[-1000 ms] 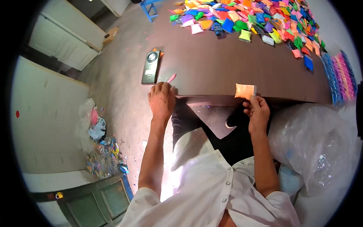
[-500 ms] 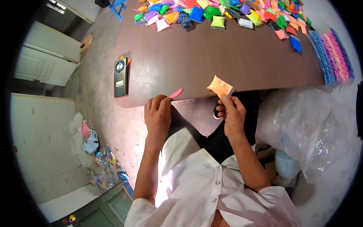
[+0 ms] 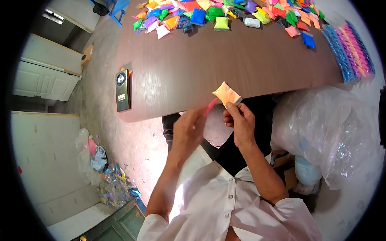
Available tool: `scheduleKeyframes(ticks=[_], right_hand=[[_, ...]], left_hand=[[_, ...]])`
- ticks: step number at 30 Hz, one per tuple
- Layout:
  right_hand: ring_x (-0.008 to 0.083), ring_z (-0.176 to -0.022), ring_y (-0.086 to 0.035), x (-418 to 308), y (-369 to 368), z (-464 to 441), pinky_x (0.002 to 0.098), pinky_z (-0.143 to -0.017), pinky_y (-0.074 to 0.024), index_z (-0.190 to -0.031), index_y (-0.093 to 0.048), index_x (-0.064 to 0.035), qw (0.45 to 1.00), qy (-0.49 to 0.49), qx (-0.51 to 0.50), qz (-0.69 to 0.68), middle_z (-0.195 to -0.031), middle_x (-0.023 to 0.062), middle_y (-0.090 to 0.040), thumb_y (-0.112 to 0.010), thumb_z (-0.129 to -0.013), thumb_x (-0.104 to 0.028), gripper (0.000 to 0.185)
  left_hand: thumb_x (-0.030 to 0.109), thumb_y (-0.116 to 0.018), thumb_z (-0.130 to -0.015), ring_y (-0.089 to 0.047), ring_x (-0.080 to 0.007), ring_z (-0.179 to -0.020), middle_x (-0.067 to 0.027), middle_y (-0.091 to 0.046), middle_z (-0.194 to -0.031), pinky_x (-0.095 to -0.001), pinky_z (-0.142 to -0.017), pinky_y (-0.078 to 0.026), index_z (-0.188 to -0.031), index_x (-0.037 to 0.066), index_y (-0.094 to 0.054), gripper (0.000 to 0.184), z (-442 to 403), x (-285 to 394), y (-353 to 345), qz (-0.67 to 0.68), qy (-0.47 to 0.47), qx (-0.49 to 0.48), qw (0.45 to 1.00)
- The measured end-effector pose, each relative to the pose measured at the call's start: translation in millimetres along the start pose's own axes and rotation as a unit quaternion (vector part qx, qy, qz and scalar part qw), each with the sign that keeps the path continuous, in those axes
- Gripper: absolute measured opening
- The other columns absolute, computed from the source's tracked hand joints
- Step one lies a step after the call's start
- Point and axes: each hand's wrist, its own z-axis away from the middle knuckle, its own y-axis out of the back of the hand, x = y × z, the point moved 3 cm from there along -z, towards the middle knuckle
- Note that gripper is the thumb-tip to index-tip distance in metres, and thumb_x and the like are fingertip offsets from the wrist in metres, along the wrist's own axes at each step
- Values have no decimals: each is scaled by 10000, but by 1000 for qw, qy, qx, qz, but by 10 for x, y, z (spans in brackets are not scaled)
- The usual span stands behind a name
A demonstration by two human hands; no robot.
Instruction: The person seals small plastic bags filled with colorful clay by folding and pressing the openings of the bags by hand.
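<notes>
My right hand [image 3: 241,120] pinches the lower end of a small orange packet [image 3: 226,94] just over the front edge of the brown table [image 3: 173,76]. To its left, my left hand [image 3: 189,130] is closed on a thin pink piece [image 3: 210,107], whose tip points up close to the packet's left side. That hand is blurred. Whether the pink tip touches the packet I cannot tell.
Many colourful packets [image 3: 197,17] lie along the table's far side. A phone [image 3: 122,90] rests at the left edge. Blue and pink packet strips [image 3: 352,52] stand at the right. Clear plastic bags [image 3: 321,132] bulge below the right edge.
My left hand has picked up the pink piece from the table edge and moved right, towards the orange packet. My right hand has turned the packet to a tilt. The view has shifted.
</notes>
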Motion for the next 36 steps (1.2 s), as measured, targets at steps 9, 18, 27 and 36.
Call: scheduleKeyframes(ticks=[9,18,27,36], right_hand=[[84,-644,-609,63,-16,-32,228,-588,-460,-933,-688,-64,1000,28,-2,-2,-783,0,-671,-677,-976,-239,180],[82,-670,-623,101,-25,-33,220,-603,-475,-981,-706,-47,999,53,-14,2,-816,3,-697,-656,-994,-164,128],[81,-725,-635,111,-37,-27,234,-653,-488,-951,-711,-48,998,58,-33,-22,-827,6,-699,-658,-992,-199,165],[75,-731,-620,115,-43,-30,231,-652,-480,-946,-703,-47,997,61,-33,-15,-821,0,-691,-695,-982,-215,172]], left_hand=[[2,-681,-908,-666,-248,-698,-113,-664,-858,-314,-612,-521,-1126,44,-677,222,-146,243,-332,-51,-46,-13,998],[109,-733,-883,-646,-250,-616,-61,-627,-742,-355,-527,-498,-888,97,-658,76,-253,129,-420,-136,-121,44,982],[20,-720,-859,-665,-246,-607,-80,-664,-756,-343,-540,-514,-850,56,-659,71,-363,193,-355,-153,-118,38,980],[19,-714,-847,-658,-259,-593,-87,-666,-750,-349,-532,-514,-836,63,-657,73,-357,191,-334,-170,-123,8,978]])
